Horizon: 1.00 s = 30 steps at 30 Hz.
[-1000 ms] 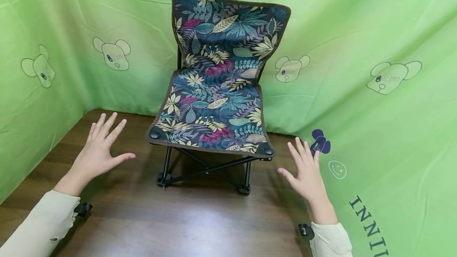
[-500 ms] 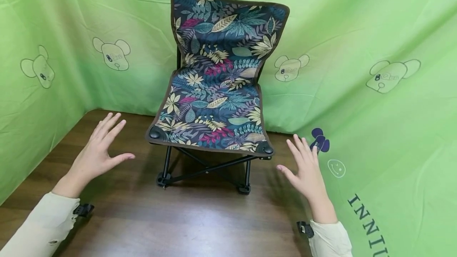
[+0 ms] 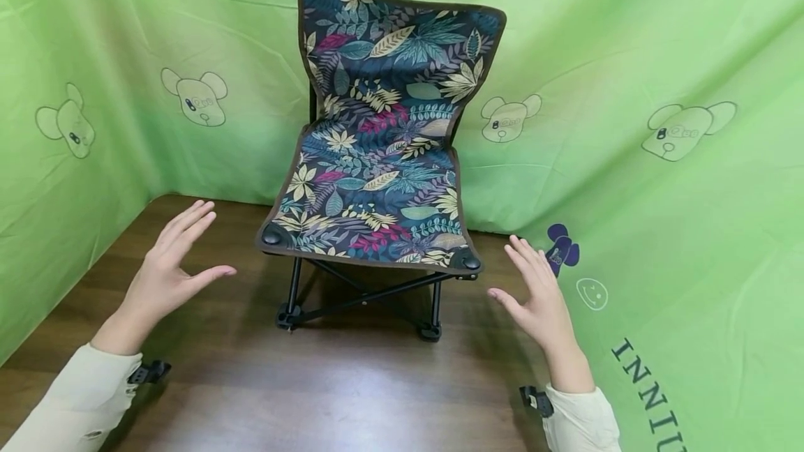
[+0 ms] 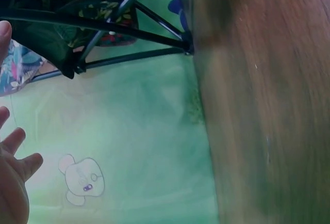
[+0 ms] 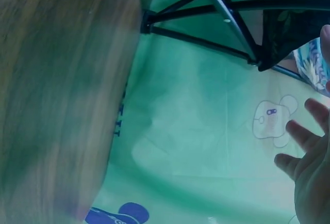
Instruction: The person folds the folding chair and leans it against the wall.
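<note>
A small folding chair (image 3: 377, 194) with leaf-patterned fabric stands unfolded and upright on the wooden table, its black crossed legs (image 3: 364, 296) showing under the seat. To the left of the seat, my left hand (image 3: 166, 270) is held with fingers straight and thumb spread toward the chair. On the other side my right hand (image 3: 541, 302) mirrors it, thumb pointing inward. Both hands are apart from the chair and hold nothing. Each wrist view shows the leg frame (image 4: 129, 28) from the side, with part of my left hand (image 4: 13, 182) and right hand (image 5: 312, 177) at the edges.
Brown wooden table (image 3: 326, 396) extends under the chair and toward me. Green curtain (image 3: 239, 33) with printed bear heads surrounds it at the back and both sides. The chair's backrest (image 3: 402, 54) rises close in front of the back curtain.
Both hands stay beside the chair. The left hand has turned slightly, its fingers drawing closer together. The chair has not moved on the table; the head view shifts a little.
</note>
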Each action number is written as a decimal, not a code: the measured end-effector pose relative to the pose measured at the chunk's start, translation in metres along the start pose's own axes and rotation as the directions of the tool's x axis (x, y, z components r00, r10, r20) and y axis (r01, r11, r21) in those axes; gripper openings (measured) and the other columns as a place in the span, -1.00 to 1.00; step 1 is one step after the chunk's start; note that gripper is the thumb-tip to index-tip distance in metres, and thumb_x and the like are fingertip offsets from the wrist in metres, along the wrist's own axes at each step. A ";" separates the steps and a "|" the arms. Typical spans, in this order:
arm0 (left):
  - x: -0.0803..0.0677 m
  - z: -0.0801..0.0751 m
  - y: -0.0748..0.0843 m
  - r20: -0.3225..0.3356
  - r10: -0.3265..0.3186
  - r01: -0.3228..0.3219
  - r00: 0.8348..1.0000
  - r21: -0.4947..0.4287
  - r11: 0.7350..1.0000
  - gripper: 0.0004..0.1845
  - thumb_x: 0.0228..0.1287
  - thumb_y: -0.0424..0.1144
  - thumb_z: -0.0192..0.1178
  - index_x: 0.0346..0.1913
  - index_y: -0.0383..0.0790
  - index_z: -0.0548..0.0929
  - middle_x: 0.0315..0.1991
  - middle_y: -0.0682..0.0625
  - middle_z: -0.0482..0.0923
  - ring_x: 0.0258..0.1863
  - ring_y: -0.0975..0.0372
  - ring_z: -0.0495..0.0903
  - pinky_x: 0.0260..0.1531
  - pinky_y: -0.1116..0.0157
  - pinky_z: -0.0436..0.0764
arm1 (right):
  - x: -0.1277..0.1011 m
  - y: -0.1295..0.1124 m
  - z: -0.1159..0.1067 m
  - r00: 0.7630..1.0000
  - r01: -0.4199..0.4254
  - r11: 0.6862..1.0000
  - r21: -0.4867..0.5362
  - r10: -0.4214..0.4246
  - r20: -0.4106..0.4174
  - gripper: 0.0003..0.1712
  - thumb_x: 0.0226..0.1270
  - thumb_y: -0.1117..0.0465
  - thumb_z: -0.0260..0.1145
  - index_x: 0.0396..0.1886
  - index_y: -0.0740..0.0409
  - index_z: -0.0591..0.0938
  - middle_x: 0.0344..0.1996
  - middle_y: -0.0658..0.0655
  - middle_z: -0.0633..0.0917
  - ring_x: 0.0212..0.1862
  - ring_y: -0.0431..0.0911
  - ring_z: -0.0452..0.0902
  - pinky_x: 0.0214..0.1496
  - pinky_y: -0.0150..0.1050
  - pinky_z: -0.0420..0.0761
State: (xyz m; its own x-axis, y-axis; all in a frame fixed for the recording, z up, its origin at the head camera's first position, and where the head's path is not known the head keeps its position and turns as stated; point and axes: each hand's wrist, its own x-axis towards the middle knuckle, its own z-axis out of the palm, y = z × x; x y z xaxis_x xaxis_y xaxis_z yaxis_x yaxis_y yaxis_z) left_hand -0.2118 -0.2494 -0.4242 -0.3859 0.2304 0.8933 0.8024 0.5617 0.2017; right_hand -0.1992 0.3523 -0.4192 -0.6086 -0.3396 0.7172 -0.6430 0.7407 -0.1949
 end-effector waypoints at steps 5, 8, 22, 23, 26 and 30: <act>0.009 0.003 0.013 -0.033 0.029 -0.031 0.999 -0.040 0.999 -0.16 0.23 0.26 0.33 0.24 -0.48 0.60 0.24 -0.44 0.54 0.35 -0.25 0.43 0.51 0.16 0.30 | 0.005 -0.007 0.000 0.995 0.093 0.992 0.087 -0.089 -0.053 -0.08 0.32 -0.29 0.37 0.42 0.28 0.49 0.41 0.36 0.47 0.45 0.28 0.34 0.66 -0.04 0.10; 0.013 0.005 0.021 -0.054 0.049 -0.052 0.997 -0.059 0.997 -0.24 0.26 0.20 0.34 0.18 -0.47 0.65 0.18 -0.44 0.58 0.31 -0.24 0.47 0.48 0.17 0.36 | 0.008 -0.011 0.000 0.988 0.139 0.982 0.130 -0.129 -0.080 -0.12 0.32 -0.23 0.41 0.38 0.33 0.52 0.38 0.38 0.50 0.43 0.24 0.39 0.62 -0.15 0.21; 0.029 0.016 0.036 -0.070 0.129 -0.137 0.989 -0.130 0.982 -0.38 0.32 0.05 0.35 0.14 -0.48 0.68 0.12 -0.42 0.63 0.25 -0.18 0.56 0.41 0.21 0.45 | 0.031 -0.039 0.002 0.937 0.320 0.924 0.211 -0.276 -0.213 -0.27 0.32 -0.07 0.45 0.15 0.53 0.61 0.16 0.56 0.59 0.30 0.32 0.50 0.54 -0.06 0.35; 0.030 0.016 0.037 -0.067 0.134 -0.142 0.989 -0.136 0.980 -0.39 0.32 0.05 0.35 0.14 -0.48 0.68 0.12 -0.43 0.63 0.25 -0.18 0.56 0.41 0.21 0.45 | 0.033 -0.042 0.002 0.934 0.331 0.917 0.222 -0.284 -0.217 -0.28 0.32 -0.05 0.45 0.14 0.54 0.61 0.15 0.57 0.59 0.30 0.32 0.50 0.54 -0.05 0.35; 0.034 0.018 0.042 -0.057 0.156 -0.163 0.986 -0.162 0.973 -0.41 0.34 0.02 0.34 0.13 -0.49 0.68 0.11 -0.44 0.63 0.24 -0.20 0.56 0.40 0.21 0.46 | 0.038 -0.048 0.001 0.926 0.357 0.901 0.246 -0.307 -0.220 -0.30 0.30 0.00 0.47 0.12 0.57 0.60 0.14 0.59 0.58 0.29 0.31 0.51 0.55 -0.03 0.34; 0.041 0.021 0.048 -0.054 0.183 -0.190 0.982 -0.195 0.962 -0.44 0.35 -0.02 0.34 0.09 -0.53 0.68 0.09 -0.44 0.64 0.25 -0.19 0.57 0.39 0.17 0.47 | 0.043 -0.053 0.001 0.921 0.373 0.892 0.254 -0.323 -0.217 -0.31 0.30 0.02 0.47 0.12 0.58 0.61 0.14 0.59 0.59 0.30 0.29 0.51 0.55 -0.03 0.34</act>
State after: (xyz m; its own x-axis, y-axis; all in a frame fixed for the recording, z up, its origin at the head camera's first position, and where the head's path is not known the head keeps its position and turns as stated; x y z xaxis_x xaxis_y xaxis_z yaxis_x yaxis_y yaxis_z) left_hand -0.1988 -0.1965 -0.3869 -0.2077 0.2859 0.9355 0.9342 0.3415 0.1031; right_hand -0.1916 0.2975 -0.3788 -0.2520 -0.4261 0.8689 -0.9188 0.3872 -0.0766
